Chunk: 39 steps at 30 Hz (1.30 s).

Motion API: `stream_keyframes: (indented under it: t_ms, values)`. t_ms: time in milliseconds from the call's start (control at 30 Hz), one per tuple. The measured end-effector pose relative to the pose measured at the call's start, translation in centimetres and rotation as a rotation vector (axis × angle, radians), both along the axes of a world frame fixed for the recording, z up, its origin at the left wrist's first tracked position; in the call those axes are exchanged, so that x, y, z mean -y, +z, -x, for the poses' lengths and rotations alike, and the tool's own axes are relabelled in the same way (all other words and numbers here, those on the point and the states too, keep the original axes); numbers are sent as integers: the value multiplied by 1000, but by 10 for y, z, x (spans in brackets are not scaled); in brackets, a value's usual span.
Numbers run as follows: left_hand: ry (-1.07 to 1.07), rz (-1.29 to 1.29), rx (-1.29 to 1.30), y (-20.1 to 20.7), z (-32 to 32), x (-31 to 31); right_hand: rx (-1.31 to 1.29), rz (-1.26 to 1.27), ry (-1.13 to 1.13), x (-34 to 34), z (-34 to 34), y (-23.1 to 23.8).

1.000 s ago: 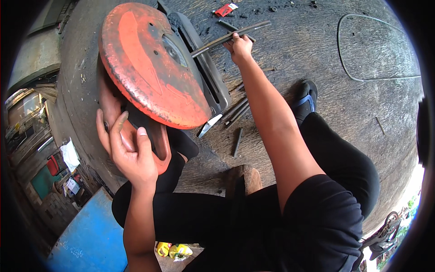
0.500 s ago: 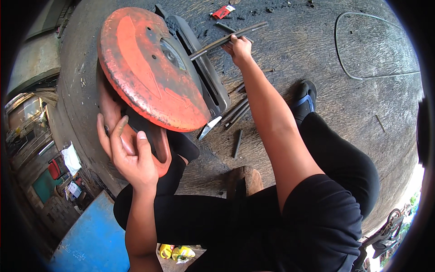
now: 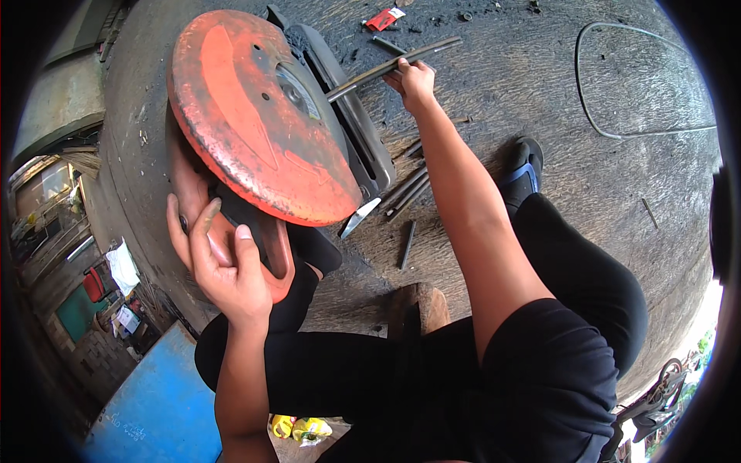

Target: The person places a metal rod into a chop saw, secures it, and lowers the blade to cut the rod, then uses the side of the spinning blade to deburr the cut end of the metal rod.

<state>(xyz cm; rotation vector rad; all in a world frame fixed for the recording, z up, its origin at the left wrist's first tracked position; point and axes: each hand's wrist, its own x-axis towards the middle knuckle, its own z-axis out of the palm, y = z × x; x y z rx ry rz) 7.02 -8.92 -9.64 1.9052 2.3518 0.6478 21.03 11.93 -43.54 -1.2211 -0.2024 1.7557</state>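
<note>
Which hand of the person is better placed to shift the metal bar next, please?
Probably the right hand: it holds the metal bar, and its arm is stretched out there. The left hand is at the orange loop handle, across the round orange blade guard from the bar.

Black short-sleeved top (image 3: 548, 378), plain on what I can see, softly creased, right sleeve (image 3: 515, 320) hem sitting above the elbow. Black close-fitting trousers (image 3: 332, 370), left cuff stopping short at a strip of bare ankle (image 3: 317, 272); right foot wears dark footwear (image 3: 515, 157) with a blue strap (image 3: 531, 171) across it, can't tell from here if there's a sock. Left hand (image 3: 235, 282) and right hand (image 3: 417, 83) bare, forearms (image 3: 243, 378) bare too, dark smudge (image 3: 213, 207) on one left fingertip.
</note>
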Motion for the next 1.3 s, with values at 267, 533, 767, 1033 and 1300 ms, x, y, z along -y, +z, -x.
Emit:
stream_keyframes:
  t_ms: [267,533,767,1033,1300]
  values:
    - [-4,-21,25,-1,-4,0,202,79,-130,5,-10,-21]
    - [-29,-149,67,-3,11,6,1140,252,-296,140,-22,15]
    - [44,-238,39,-11,13,12,176,628,88,277,59,56]
    - [64,-297,56,-11,2,11,-506,601,82,275,55,29]
    - [178,-169,117,1,5,15,-454,719,186,265,52,38]
